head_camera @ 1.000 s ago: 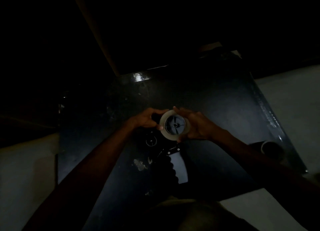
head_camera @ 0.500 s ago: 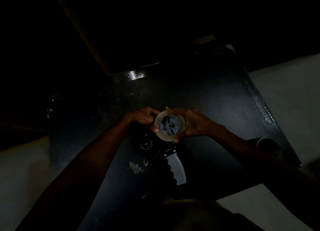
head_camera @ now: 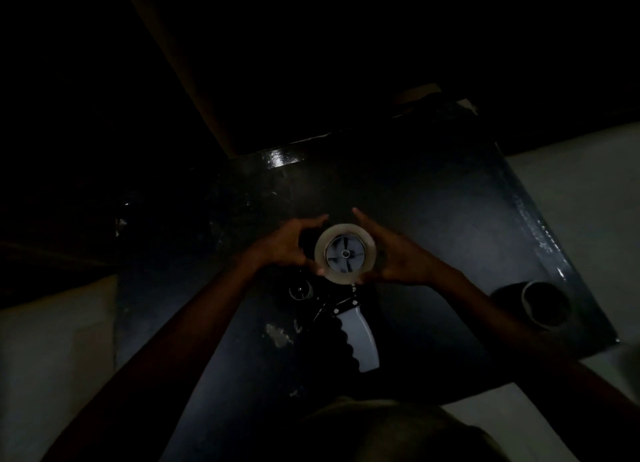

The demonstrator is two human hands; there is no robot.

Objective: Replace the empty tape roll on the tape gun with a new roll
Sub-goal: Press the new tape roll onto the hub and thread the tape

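Note:
The scene is very dark. A tape gun (head_camera: 358,337) lies on the dark table (head_camera: 450,226), its pale grey handle pointing toward me. A new roll of clear tape (head_camera: 320,253) sits around the gun's grey spoked hub (head_camera: 345,253). My left hand (head_camera: 284,245) holds the roll's left rim, thumb at its lower edge. My right hand (head_camera: 398,257) cups the roll's right side, fingers reaching over the top. A small black roller (head_camera: 300,289) of the gun shows just below my left hand.
A dark ring-shaped roll or core (head_camera: 545,302) lies near the table's right edge. A pale smudge (head_camera: 278,335) marks the tabletop left of the handle. Pale floor (head_camera: 571,191) surrounds the table. A dark upright panel (head_camera: 194,80) stands behind it.
Both hands stay on the roll at the hub. The fingers of both hands have spread further apart over the roll's top; the view has shifted slightly.

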